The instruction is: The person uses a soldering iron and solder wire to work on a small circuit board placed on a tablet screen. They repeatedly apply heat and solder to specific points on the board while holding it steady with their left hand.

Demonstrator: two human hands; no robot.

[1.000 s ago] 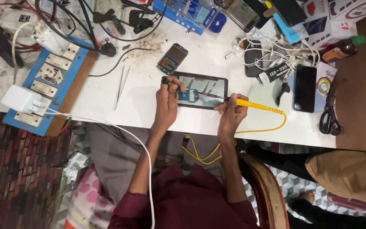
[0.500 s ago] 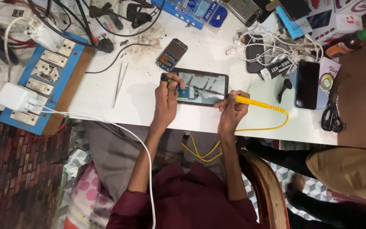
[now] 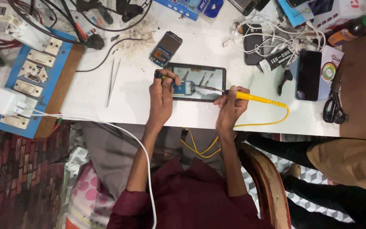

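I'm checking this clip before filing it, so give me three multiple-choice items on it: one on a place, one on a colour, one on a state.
1. Where do the tweezers lie?
A. On the table, left of the opened tablet
B. On top of the scissors
C. In the right hand

2. What colour is the handle of the soldering iron?
A. Blue
B. Yellow
C. Green

3. What is the state of the tablet?
A. Shut in a box
B. Standing upright
C. Lying flat with its inside exposed

Answers:
1. A, they rest on the white table, apart from both hands.
2. B, the handle and its cord are yellow in the right hand.
3. C, it lies flat with a small blue board showing by the left hand.
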